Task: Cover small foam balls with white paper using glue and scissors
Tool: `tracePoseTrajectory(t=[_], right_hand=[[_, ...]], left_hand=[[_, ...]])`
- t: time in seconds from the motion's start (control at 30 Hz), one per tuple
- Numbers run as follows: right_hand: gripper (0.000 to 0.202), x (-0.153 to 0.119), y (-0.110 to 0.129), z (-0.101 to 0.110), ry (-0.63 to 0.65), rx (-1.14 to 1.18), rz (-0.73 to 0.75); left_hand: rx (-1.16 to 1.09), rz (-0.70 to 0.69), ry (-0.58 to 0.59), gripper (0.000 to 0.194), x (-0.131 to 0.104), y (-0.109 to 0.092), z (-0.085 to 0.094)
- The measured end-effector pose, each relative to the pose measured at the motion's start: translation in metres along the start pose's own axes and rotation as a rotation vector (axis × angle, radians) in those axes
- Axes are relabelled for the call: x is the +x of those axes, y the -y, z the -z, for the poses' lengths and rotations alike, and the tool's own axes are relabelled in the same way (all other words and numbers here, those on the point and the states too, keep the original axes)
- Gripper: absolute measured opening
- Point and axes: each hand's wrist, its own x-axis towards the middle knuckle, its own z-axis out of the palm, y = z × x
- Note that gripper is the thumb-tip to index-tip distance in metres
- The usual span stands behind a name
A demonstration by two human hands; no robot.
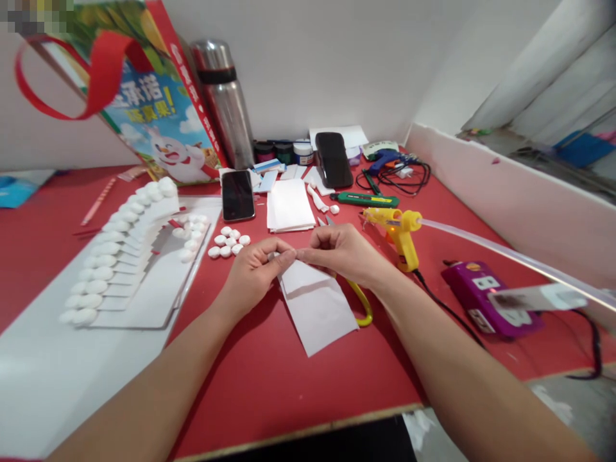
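Observation:
A sheet of white paper (pixel 320 314) with a fold across its upper part hangs from both my hands over the red table. My left hand (pixel 257 273) pinches its top edge between thumb and fingers. Close beside it, my right hand (pixel 344 250) is closed with thumb and fingertips at the same edge; whether it grips the paper or a small piece there is hidden. Yellow-handled scissors (pixel 363 305) lie partly under the paper and right wrist. Left of my hands sits a cluster of small white rounded pieces (pixel 230 241). Beyond them rests a stack of white paper squares (pixel 290 205).
A stepped white paper model (pixel 120 269) edged with white rounded pieces is at left. A yellow glue gun (pixel 402 234) and purple power strip (pixel 495 298) are at right. Phones (pixel 238 196), a green cutter (pixel 368 199), a steel flask (pixel 226 102) and a gift box (pixel 168 128) stand behind.

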Motion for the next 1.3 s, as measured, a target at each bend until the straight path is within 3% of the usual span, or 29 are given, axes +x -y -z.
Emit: tracePoseTrajectory(t=[0.27,0.47,0.63,0.77,0.9,1.07,1.3], right_hand=[[0.043,-0.001,0.006,0.000,-0.030,0.043,0.015],[0.035,0.000,0.004,-0.002,-0.023,-0.094,0.004],[0.032,0.001,0.002,0.001,-0.039,-0.055,-0.069],[0.033,-0.001,0.005,0.005,-0.030,-0.031,-0.095],[0.031,-0.003,0.007,0.005,-0.033,-0.050,-0.088],[0.021,-0.004,0.009,0.005,0.026,0.039,-0.134],[0.026,-0.004,0.010,0.011,0.017,0.275,-0.201]], left_hand=[[-0.111,0.056,-0.178,0.028,0.005,0.005,0.000],[-0.057,0.022,-0.231,0.034,0.006,0.008,-0.001],[-0.177,0.065,-0.167,0.041,0.004,0.005,0.001],[-0.135,0.113,-0.088,0.040,0.003,-0.001,0.003],[-0.130,0.102,-0.029,0.029,0.004,-0.004,0.002],[-0.162,0.075,-0.051,0.021,0.006,-0.001,0.005],[-0.289,0.047,-0.045,0.036,0.006,-0.001,0.012]])
